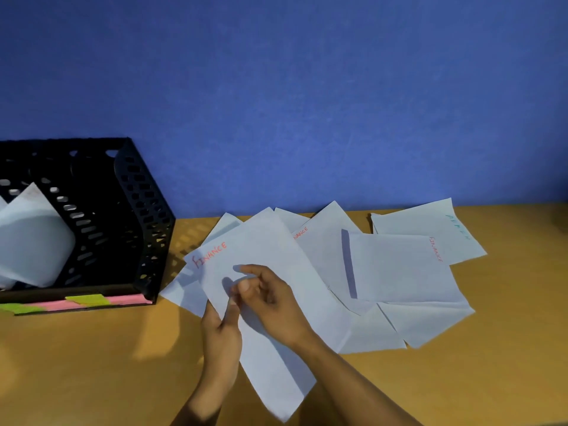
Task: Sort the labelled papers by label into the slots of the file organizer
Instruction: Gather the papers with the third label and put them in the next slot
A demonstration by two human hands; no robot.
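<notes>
A white sheet marked FINANCE in red point(264, 259) lies tilted on top of the paper pile. My left hand point(222, 329) pinches its left edge, thumb on top. My right hand point(270, 298) rests on the same sheet with its fingers curled and the forefinger stretched out. Further right lie another FINANCE sheet point(399, 269), a partly covered sheet with red lettering point(319, 238) and a sheet with teal lettering point(430, 222). The black file organizer point(135, 210) stands at the left, and its left slot holds white papers point(33, 238).
Pink and green sticky labels point(89, 301) run along the organizer's front base. A blue wall point(307, 103) rises right behind the wooden desk point(92, 364). More white sheets point(424, 324) overlap at the pile's lower right.
</notes>
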